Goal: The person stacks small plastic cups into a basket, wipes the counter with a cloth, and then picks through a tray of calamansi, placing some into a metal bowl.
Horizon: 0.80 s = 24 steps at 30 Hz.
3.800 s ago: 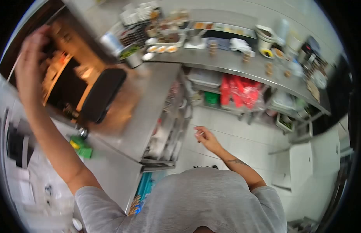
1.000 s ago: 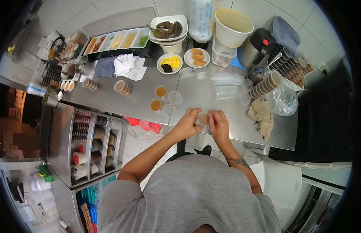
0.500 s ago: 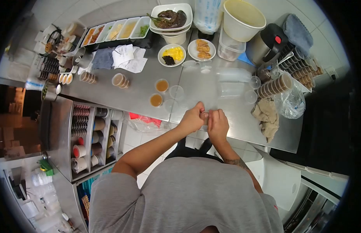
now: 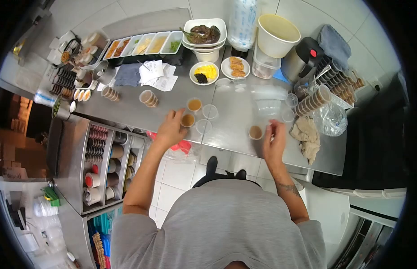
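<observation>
On the steel counter's front edge, my left hand [image 4: 170,130] has its fingers spread at the left side of a small plastic cup of orange-brown sauce [image 4: 187,120]. A second sauce cup [image 4: 194,104] stands just behind it. Two clear round plastic lids [image 4: 210,111] lie to their right. My right hand [image 4: 274,141] is raised over the counter, fingers loosely bent and apart, holding nothing. Just left of it stands a cup of browner sauce [image 4: 255,132]. Behind that hand are stacks of clear plastic lids or cups [image 4: 268,108].
Stacked filled cups [image 4: 148,98] stand left on the counter [image 4: 231,130]. Further back are a tray of toppings [image 4: 145,43], a plate of yellow and black food [image 4: 204,73] and a plate of fried pieces [image 4: 235,67]. A beige cloth [image 4: 305,136] and a thermal jug [image 4: 301,57] are at right.
My hands, together at the front edge before, have parted: the left moved to the orange-brown sauce cups, the right shifted right. A browner sauce cup now shows on the counter between them.
</observation>
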Available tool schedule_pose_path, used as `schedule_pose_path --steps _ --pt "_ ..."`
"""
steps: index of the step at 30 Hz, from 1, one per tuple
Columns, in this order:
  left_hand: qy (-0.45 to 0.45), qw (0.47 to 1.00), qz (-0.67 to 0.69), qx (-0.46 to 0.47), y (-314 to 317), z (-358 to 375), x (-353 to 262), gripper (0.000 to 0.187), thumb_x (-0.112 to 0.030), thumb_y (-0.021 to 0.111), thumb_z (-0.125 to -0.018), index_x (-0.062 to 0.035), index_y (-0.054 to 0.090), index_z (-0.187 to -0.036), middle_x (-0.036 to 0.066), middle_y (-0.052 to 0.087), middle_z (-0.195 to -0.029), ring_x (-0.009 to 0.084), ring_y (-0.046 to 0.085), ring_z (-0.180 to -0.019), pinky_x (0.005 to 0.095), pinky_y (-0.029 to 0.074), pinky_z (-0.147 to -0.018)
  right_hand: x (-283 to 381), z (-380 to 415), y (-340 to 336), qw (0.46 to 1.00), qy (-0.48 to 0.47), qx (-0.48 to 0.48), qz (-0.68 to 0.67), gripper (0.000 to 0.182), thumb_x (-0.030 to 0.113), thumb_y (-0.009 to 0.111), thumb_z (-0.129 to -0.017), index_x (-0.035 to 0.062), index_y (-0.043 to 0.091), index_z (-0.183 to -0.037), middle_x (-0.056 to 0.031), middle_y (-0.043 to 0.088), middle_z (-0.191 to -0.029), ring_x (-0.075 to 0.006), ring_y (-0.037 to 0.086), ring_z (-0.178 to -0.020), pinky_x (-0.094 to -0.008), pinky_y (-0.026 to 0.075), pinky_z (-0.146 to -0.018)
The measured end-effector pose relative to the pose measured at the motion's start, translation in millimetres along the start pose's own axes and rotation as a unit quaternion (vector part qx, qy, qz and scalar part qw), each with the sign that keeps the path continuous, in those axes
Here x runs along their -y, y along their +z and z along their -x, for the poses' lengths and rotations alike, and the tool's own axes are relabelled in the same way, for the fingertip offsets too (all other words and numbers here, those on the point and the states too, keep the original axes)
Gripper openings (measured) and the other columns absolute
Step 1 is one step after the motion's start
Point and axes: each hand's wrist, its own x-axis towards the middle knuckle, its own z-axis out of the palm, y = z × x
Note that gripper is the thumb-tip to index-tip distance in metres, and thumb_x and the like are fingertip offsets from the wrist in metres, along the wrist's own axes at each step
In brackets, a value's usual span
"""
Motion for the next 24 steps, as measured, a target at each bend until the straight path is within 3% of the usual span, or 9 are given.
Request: schedule_pose_path --steps 2,4,7,8,11,14,17,22,24 --pt "0.028 0.998 0.013 0.054 5 -1 12 0.061 -0.010 0.072 -0.072 -0.0080 0.045 -0.127 0.019 0.053 -0.115 0.0376 0.056 -0.101 0.0413 0.048 -0.086 9 23 7 0.979 0.076 0.142 -0.122 0.019 0.005 0.051 -0.092 0.0007 0.053 -0.110 -0.0112 0.058 -0.099 -0.0163 0.055 -0.080 -0.0289 0.046 -0.072" --pt "0.004 0.995 0.076 0.062 5 -2 4 0.060 -0.013 0.074 -0.072 -0.0072 0.045 -0.125 0.019 0.054 -0.114 0.0365 0.059 -0.094 0.0405 0.050 -0.081 6 45 30 0.892 0.183 0.306 -0.277 0.025 0.007 0.050 -0.093 -0.0013 0.051 -0.117 -0.0122 0.056 -0.110 -0.0150 0.057 -0.090 -0.0289 0.047 -0.076" --pt "0.024 0.995 0.097 0.024 17 1 5 0.055 -0.017 0.076 -0.072 -0.0057 0.046 -0.118 0.019 0.057 -0.108 0.0349 0.062 -0.084 0.0391 0.052 -0.073 14 50 49 0.808 0.287 0.313 -0.408 0.034 0.009 0.049 -0.094 -0.0012 0.046 -0.127 -0.0121 0.057 -0.114 -0.0183 0.059 -0.098 -0.0291 0.048 -0.080" --pt "0.039 0.995 0.092 0.002 22 3 6 0.053 -0.018 0.076 -0.072 -0.0052 0.047 -0.115 0.019 0.058 -0.105 0.0343 0.063 -0.081 0.0386 0.052 -0.071 15 48 50 0.797 0.273 0.322 -0.432 0.041 0.013 0.046 -0.096 0.0011 0.041 -0.134 -0.0144 0.055 -0.120 -0.0212 0.058 -0.106 -0.0309 0.047 -0.087" --pt "0.028 0.994 0.099 -0.025 22 13 -13 0.049 -0.022 0.077 -0.071 -0.0048 0.047 -0.107 0.019 0.062 -0.095 0.0330 0.064 -0.080 0.0390 0.051 -0.068 27 37 52 0.746 0.338 0.244 -0.520 0.040 0.016 0.044 -0.096 0.0009 0.041 -0.133 -0.0152 0.056 -0.122 -0.0219 0.056 -0.107 -0.0322 0.045 -0.090" --pt "0.017 0.995 0.093 -0.022 29 18 -34 0.051 -0.026 0.077 -0.071 -0.0051 0.045 -0.105 0.018 0.063 -0.089 0.0333 0.064 -0.075 0.0410 0.050 -0.064 22 36 51 0.668 0.306 0.200 -0.648 0.040 0.018 0.043 -0.097 0.0006 0.041 -0.133 -0.0146 0.056 -0.122 -0.0208 0.056 -0.109 -0.0326 0.043 -0.089" --pt "0.022 0.995 0.091 -0.027 47 20 -54 0.050 -0.027 0.076 -0.072 -0.0053 0.044 -0.104 0.018 0.064 -0.087 0.0333 0.065 -0.074 0.0419 0.050 -0.064 25 30 55 0.734 0.271 0.172 -0.599 0.036 0.014 0.046 -0.096 0.0020 0.044 -0.129 -0.0126 0.059 -0.114 -0.0181 0.058 -0.100 -0.0299 0.045 -0.082" --pt "0.001 0.990 0.139 0.012 70 21 -77 0.056 -0.026 0.076 -0.073 -0.0053 0.038 -0.109 0.021 0.064 -0.087 0.0341 0.067 -0.070 0.0402 0.052 -0.057 18 29 83 0.928 0.146 0.098 -0.327 0.018 0.005 0.052 -0.093 0.0027 0.058 -0.109 -0.0067 0.057 -0.093 -0.0138 0.055 -0.082 -0.0265 0.046 -0.071" --pt "-0.002 0.980 0.196 0.019 76 20 -81 0.056 -0.025 0.076 -0.073 -0.0041 0.038 -0.110 0.020 0.063 -0.083 0.0357 0.065 -0.070 0.0428 0.051 -0.059 19 25 85 0.963 0.085 0.085 -0.243 0.013 0.003 0.054 -0.092 0.0019 0.061 -0.102 -0.0062 0.056 -0.089 -0.0131 0.054 -0.078 -0.0260 0.046 -0.067"
